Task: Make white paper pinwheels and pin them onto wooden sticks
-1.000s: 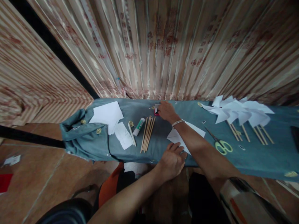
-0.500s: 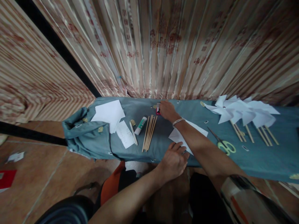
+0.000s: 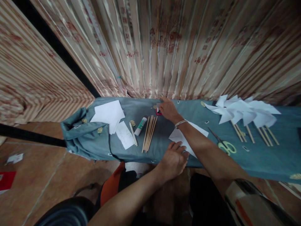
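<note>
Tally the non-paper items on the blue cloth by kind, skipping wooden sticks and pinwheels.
Scissors: 1
Glue stick: 1
Pale pencil-like rod: 1
Small red item at the right hand, kind unclear: 1
Total: 4

I see a blue-grey cloth (image 3: 258, 157) draped over the long table, bunched at its left end; on that side lies a loose stack of white sheets (image 3: 108, 112), with a smaller paper slip (image 3: 124, 135) just in front of it; a single thin stick (image 3: 133, 134) lies along the slip's right edge; next to it I make out a green-and-white glue stick (image 3: 140, 122) and a bundle of wooden sticks (image 3: 149, 134), side by side; further right lie scissors (image 3: 223, 145) with yellow-green handles; beyond them, white paper pinwheels (image 3: 244, 113) on sticks; a striped curtain (image 3: 164, 47) hangs behind; on the tiled floor (image 3: 47, 175) I spot a paper scrap (image 3: 14, 158) and something red (image 3: 6, 180).
</note>
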The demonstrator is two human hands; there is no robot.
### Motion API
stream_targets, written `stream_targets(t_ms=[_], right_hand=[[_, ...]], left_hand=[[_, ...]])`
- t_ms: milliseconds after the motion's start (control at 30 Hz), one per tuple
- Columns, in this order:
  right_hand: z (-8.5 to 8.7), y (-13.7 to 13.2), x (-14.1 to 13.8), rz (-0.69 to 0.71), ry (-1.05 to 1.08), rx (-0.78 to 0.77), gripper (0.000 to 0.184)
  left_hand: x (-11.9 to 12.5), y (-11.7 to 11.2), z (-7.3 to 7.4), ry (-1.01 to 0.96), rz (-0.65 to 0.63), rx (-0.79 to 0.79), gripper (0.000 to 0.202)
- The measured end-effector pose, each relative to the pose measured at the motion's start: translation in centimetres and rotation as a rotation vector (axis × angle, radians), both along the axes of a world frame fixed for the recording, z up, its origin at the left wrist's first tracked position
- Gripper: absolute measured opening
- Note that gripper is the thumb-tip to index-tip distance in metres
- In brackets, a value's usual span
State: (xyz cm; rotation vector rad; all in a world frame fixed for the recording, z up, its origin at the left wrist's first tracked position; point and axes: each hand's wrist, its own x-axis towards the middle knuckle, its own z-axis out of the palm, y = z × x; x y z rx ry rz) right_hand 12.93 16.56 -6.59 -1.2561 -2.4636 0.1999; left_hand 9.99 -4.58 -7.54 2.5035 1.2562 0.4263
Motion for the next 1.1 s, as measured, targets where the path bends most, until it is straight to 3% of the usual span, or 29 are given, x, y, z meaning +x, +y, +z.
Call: stream_targets(t_ms=[133, 233, 400, 467, 567, 767, 1100], right_hand=[[-0.6, 0.6, 1.1, -0.088, 0.503, -0.178, 0.014], [-0.8, 0.4, 2.8, -0.124, 0.751, -0.301, 0.009], [-1.3, -3.5, 6.5, -0.146, 0.914, -0.407, 0.025], [-1.4, -6.0, 7.8, -0.133, 1.15, -0.603, 0.028], [-1.3, -9.8, 9.1, -0.137, 1.283, -0.776, 0.029], [-1.0, -13.9, 10.3, -0.163, 1.276, -0.798, 0.026], [-2.6, -14.9, 12.1, -0.2, 1.088, -0.634, 0.02]], left_hand=[[-0.5, 0.4, 0.7, -0.048, 0.027, -0.02, 0.028], [-1.1, 1.1, 1.0, -0.226, 0.102, -0.102, 0.032], [-1.6, 2.7, 0.7, -0.949, 0.4, -0.423, 0.027], [-1.6, 3.2, 0.8, -1.26, 0.523, -0.591, 0.029], [-1.3, 3.5, 1.2, -1.544, 0.607, -0.766, 0.042], [-0.1, 3.3, 1.8, -1.634, 0.627, -0.936, 0.044], [1.3, 3.7, 0.7, -1.533, 0.609, -0.981, 0.038]])
